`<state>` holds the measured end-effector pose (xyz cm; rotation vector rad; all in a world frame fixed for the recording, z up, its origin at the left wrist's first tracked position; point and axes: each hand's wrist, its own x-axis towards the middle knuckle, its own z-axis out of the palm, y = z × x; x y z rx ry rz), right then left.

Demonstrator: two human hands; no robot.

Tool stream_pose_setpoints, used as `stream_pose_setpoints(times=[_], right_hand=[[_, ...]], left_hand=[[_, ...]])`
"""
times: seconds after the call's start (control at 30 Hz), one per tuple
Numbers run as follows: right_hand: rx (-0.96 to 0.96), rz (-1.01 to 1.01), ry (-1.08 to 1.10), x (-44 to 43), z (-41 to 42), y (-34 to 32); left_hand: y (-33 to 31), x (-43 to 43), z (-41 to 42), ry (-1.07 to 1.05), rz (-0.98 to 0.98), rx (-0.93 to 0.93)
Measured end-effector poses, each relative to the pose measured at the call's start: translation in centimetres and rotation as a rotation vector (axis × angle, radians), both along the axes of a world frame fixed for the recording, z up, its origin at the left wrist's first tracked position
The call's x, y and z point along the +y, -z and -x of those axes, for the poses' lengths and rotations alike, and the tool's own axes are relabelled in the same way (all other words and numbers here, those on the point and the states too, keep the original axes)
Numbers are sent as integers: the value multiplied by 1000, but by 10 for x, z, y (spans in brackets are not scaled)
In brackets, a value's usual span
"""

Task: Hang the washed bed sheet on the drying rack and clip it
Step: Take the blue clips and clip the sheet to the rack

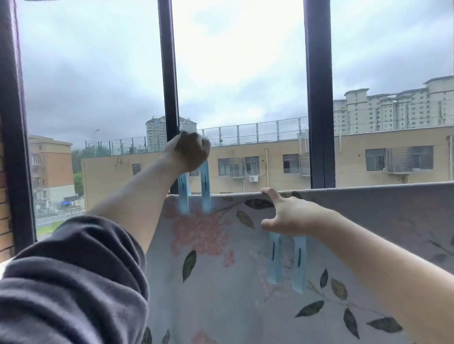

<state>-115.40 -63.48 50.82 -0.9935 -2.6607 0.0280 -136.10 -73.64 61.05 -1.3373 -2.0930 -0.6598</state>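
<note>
Bed sheet (227, 290), grey with pink blossoms and dark leaves, hangs folded over a rail before the window, the rail itself hidden under the cloth. The left hand (190, 152), arm stretched up and forward out of a pushed-up dark sleeve (68, 285), is clenched in a fist round the top of a blue clip (205, 188) whose two blurred legs point down over the sheet's top fold; whether they straddle it I cannot tell. The right hand (291, 215) reaches in lower, forefinger touching the fold and thumb spread, and a second blue clip (299, 262) hangs under its palm, the gripping fingers out of sight.
</note>
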Motion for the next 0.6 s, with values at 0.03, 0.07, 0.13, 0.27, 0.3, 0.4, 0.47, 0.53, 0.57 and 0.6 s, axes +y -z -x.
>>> stream_pose_setpoints(times=[0.03, 0.07, 0.13, 0.27, 0.3, 0.4, 0.47, 0.53, 0.57, 0.6], right_hand=[[0, 5, 1, 0, 0, 0], [4, 11, 0, 0, 0, 1], [9, 23, -2, 0, 1, 1], [12, 26, -6, -2, 0, 2], [11, 27, -7, -2, 0, 1], [0, 26, -8, -3, 0, 1], [-5, 18, -5, -3, 1, 2], [-9, 10, 1, -3, 3, 3], [-6, 11, 2, -3, 4, 4], [-1, 15, -2, -3, 4, 4]], left_hand=[[-4, -1, -4, 49, -101, -3], [-8, -1, -6, 85, -183, 31], [-15, 1, -14, 118, -225, 16], [-4, 2, -15, 27, -143, -4], [1, 1, -12, 16, -135, -6], [12, -3, -5, -7, -119, -19], [13, -3, -1, 16, -120, -29], [12, -3, 1, 51, -2, -131], [11, -4, 2, 49, 50, -169], [9, -5, 3, 34, 112, -178]])
